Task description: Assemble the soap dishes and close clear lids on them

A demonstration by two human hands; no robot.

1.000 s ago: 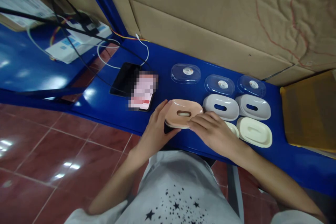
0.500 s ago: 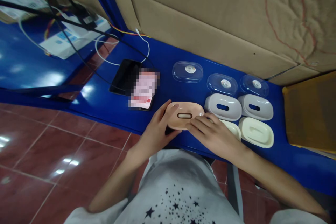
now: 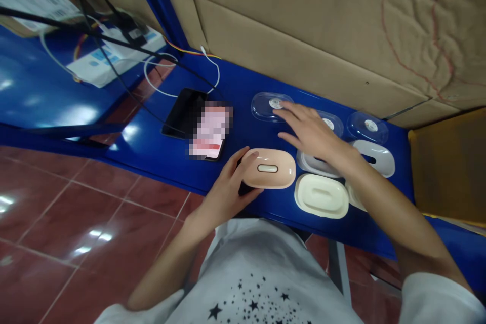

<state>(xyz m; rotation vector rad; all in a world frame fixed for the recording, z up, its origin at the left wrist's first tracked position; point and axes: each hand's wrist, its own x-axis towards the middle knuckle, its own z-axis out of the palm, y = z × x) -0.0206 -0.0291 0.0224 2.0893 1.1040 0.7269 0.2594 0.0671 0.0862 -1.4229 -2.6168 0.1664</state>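
My left hand (image 3: pixel 231 185) grips the left end of a peach soap dish (image 3: pixel 281 164), which has a slot in its middle with a pale piece showing in it. Fingers spread, my right hand (image 3: pixel 306 124) reaches over the leftmost clear plastic lid (image 3: pixel 261 106), its fingertips at the round white sticker; whether they touch it I cannot tell. Beneath the right hand and forearm are a second clear lid (image 3: pixel 336 121) and a grey slotted dish (image 3: pixel 315 164), both partly hidden. A cream dish (image 3: pixel 321 195) lies right of the peach one.
Further right sit another clear lid (image 3: pixel 360 124), a grey dish (image 3: pixel 383 154) and a partly covered cream dish (image 3: pixel 355 197). A phone (image 3: pixel 210 134) lies on a black device (image 3: pixel 182 111) at left, near cables and a power strip (image 3: pixel 102 66). Cardboard (image 3: pixel 284 25) walls the back; a box (image 3: pixel 448 162) stands right.
My right hand has left the peach dish and moved up and away to the leftmost clear lid, with its fingers opening out. My left hand stays on the peach dish.
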